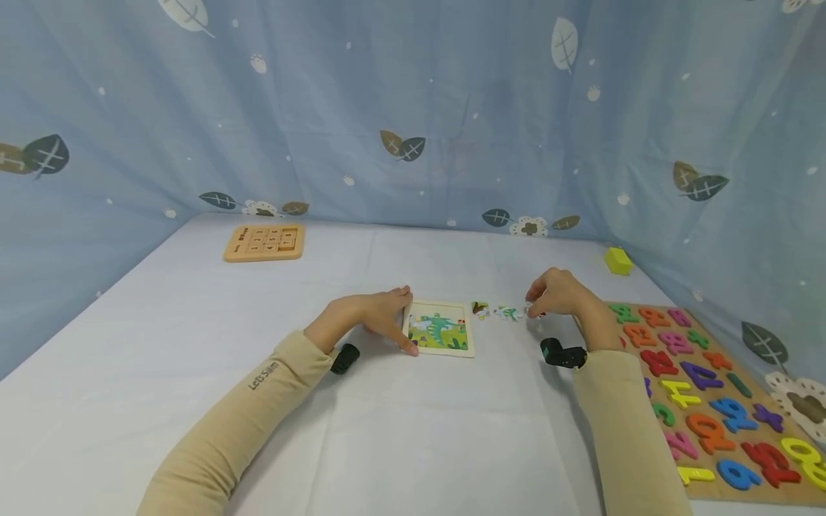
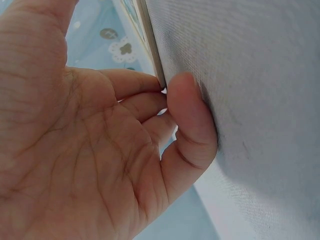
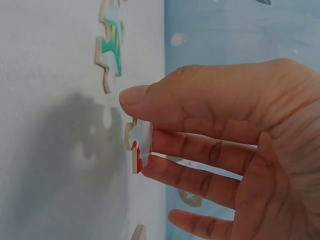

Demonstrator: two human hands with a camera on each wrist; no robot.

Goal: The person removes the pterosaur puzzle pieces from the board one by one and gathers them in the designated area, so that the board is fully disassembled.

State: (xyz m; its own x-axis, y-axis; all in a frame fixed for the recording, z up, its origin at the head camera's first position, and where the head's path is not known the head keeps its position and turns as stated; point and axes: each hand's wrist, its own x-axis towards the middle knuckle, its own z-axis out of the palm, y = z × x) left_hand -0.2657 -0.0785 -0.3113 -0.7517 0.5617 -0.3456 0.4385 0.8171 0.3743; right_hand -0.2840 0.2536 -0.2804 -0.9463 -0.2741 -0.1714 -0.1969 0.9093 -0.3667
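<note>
My left hand (image 1: pixel 381 315) rests against the left side of a framed dinosaur jigsaw puzzle (image 1: pixel 439 328), with the thumb by its near corner and the fingers by its far corner. In the left wrist view, fingertips (image 2: pixel 159 84) touch the edge of the puzzle frame (image 2: pixel 152 45); the thumb tip is cut off. To the right, my right hand (image 1: pixel 560 292) pinches a white and red puzzle piece (image 3: pixel 141 140) between thumb and fingers, close over the table. Two loose pieces lie between that hand and the frame: a green and white piece (image 1: pixel 508 313) and a brown and yellow piece (image 1: pixel 480 309).
A wooden number slide puzzle (image 1: pixel 264 242) lies at the back left. On the right, partly behind my right forearm, is a board of colourful numbers (image 1: pixel 703 387). A yellow block (image 1: pixel 618 261) stands at the back right, near the blue curtain (image 1: pixel 452 107).
</note>
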